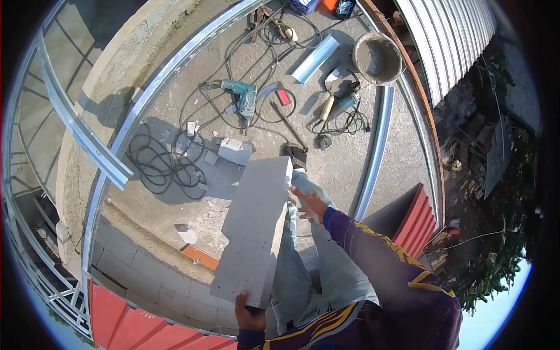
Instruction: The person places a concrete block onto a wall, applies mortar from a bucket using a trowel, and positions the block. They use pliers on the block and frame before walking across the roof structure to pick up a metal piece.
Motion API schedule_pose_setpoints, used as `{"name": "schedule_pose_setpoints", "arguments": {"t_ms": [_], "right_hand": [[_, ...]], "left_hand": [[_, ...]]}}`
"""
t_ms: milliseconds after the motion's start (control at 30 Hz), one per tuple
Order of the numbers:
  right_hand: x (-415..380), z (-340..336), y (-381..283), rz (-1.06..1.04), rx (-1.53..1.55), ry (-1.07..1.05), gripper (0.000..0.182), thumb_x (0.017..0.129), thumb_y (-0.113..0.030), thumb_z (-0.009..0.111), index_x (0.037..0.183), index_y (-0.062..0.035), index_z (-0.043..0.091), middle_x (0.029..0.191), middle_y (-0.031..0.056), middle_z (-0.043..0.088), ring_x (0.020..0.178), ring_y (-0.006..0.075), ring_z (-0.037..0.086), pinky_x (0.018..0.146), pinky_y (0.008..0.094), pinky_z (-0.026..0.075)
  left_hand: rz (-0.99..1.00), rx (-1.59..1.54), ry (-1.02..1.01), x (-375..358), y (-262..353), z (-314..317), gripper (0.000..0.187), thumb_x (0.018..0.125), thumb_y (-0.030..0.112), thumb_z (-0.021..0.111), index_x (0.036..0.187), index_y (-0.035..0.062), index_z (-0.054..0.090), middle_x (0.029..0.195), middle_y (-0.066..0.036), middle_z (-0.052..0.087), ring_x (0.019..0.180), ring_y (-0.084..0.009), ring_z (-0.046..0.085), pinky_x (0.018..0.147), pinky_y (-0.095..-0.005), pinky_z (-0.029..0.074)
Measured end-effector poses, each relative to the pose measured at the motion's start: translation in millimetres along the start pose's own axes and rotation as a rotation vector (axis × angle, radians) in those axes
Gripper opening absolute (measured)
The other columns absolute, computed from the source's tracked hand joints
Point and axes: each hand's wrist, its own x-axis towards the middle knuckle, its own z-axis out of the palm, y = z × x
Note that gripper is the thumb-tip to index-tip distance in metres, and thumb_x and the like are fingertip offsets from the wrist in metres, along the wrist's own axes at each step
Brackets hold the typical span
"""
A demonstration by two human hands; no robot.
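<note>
While the left hand [249, 318] grips a block [248, 233], tools [246, 100] strew the concrete floor [402, 146].

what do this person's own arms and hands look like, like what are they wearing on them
Both the bare left hand and bare right hand are ungloved. The long dark purple right sleeve has jagged yellow markings and a bluish-purple cuff; the matching left sleeve shows yellow stripes.

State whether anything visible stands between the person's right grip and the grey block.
Nothing visible does: the right grip is spread beside the grey block, at its upper right edge, though contact is unclear. The left grip holds the block's lower end.
</note>
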Motion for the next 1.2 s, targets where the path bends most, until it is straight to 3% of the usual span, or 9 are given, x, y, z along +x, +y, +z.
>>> {"name": "schedule_pose_setpoints", "arguments": {"t_ms": [200,400,500,633,700,833,933,1067,1200], "right_hand": [[-80,77,42,-0.089,0.408,-0.161,0.085,0.073,-0.043,0.075,0.134,-0.0004,0.033,0.128,0.0189,0.044,0.118,0.0341,0.044,0.095,0.0533,0.040],[-134,93,-1,-0.347,0.349,0.171,0.060,0.069,-0.015,0.072,0.118,0.0011,0.042,0.111,0.0175,0.053,0.101,0.0329,0.056,0.087,0.0483,0.047],[-152,90,-30,-0.584,0.244,0.238,0.060,0.066,-0.017,0.073,0.115,0.0009,0.043,0.106,0.0158,0.055,0.093,0.0296,0.058,0.082,0.0431,0.050],[-171,94,-83,-0.961,0.155,0.578,0.073,0.061,-0.017,0.076,0.120,0.0059,0.040,0.105,0.0172,0.055,0.093,0.0283,0.058,0.083,0.0391,0.048],[-179,87,-111,-1.082,0.056,0.871,0.079,0.059,-0.018,0.077,0.122,0.0090,0.038,0.107,0.0201,0.054,0.094,0.0290,0.057,0.086,0.0371,0.046],[-204,65,-173,-1.221,-0.147,0.958,0.107,0.057,-0.029,0.078,0.135,0.0183,0.022,0.128,0.0348,0.040,0.120,0.0418,0.043,0.104,0.0436,0.032],[-233,42,-202,-1.222,-0.303,1.067,0.113,0.056,-0.037,0.077,0.137,0.0178,0.021,0.136,0.0365,0.032,0.131,0.0453,0.030,0.111,0.0413,0.022],[-293,49,-231,-1.367,-0.381,0.922,0.067,0.057,-0.019,0.074,0.114,0.0067,0.049,0.099,0.0180,0.060,0.087,0.0272,0.061,0.082,0.0369,0.048],[-314,40,-243,-1.321,-0.455,0.821,0.068,0.057,-0.019,0.072,0.115,0.0084,0.050,0.101,0.0185,0.061,0.087,0.0274,0.061,0.080,0.0353,0.048]], "left_hand": [[0.056,0.015,-0.068,-46,0,21,0.070,0.077,0.028,0.060,0.136,0.0047,0.030,0.125,-0.017,0.046,0.112,-0.0343,0.050,0.085,-0.0503,0.049],[-0.106,-0.188,-0.408,-9,-1,-8,0.068,0.081,0.026,0.060,0.137,0.0042,0.028,0.128,-0.017,0.044,0.115,-0.0357,0.048,0.090,-0.0498,0.047],[-0.230,-0.279,-0.420,34,0,-3,0.068,0.082,0.025,0.064,0.136,0.0052,0.029,0.128,-0.016,0.044,0.117,-0.0345,0.048,0.091,-0.0492,0.046],[0.500,0.497,-0.131,90,25,22,0.063,0.079,0.015,0.071,0.131,0.0054,0.037,0.132,-0.013,0.038,0.117,-0.0292,0.047,0.092,-0.0426,0.044],[0.740,0.637,-0.102,78,76,50,0.062,0.077,0.016,0.072,0.126,-0.0005,0.038,0.131,-0.016,0.035,0.119,-0.0290,0.043,0.094,-0.0419,0.042],[1.366,0.749,0.099,79,160,99,0.059,0.077,0.016,0.070,0.125,0.0005,0.040,0.132,-0.017,0.035,0.121,-0.0319,0.040,0.093,-0.0425,0.042],[1.477,0.754,0.173,81,212,137,0.061,0.078,0.019,0.071,0.127,0.0000,0.039,0.132,-0.017,0.035,0.121,-0.0322,0.040,0.094,-0.0428,0.042],[1.403,0.621,0.083,91,245,179,0.063,0.078,0.020,0.072,0.129,0.0019,0.040,0.128,-0.017,0.038,0.119,-0.0318,0.041,0.093,-0.0420,0.041],[1.352,0.591,0.129,91,257,190,0.061,0.076,0.015,0.072,0.127,0.0052,0.042,0.124,-0.015,0.039,0.116,-0.0311,0.043,0.092,-0.0408,0.042]]}}
